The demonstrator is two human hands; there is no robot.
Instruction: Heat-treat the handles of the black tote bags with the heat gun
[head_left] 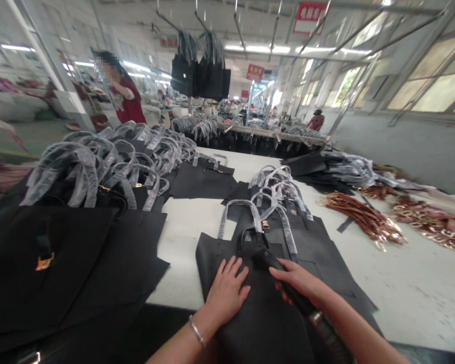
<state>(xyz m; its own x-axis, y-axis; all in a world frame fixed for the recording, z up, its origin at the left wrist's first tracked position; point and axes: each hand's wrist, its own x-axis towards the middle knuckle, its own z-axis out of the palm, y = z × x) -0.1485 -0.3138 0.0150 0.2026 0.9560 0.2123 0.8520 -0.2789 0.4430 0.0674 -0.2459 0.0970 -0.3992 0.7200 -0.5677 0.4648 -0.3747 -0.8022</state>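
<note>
A black tote bag (263, 323) lies flat in front of me, its handle (242, 203) wrapped in clear plastic and pointing away. My left hand (229, 288) rests flat on the bag's upper part, fingers spread. Fingers wrapped, my right hand (299, 280) grips a black handheld tool (301, 302) with a metal collar and a thick hose running toward me. The tool's broad head is over the bag just below a black strap loop (250, 237); whether it touches the bag I cannot tell. More black bags (322, 247) with gold clasps lie beside and beyond it.
Stacked black bags (76, 242) fill the left of the white table (185, 222). Brown straps with gold clips (360, 215) lie on the right, near more bags (307, 169). Further bags (200, 76) hang from an overhead rail. A person in red (131, 103) stands at the left.
</note>
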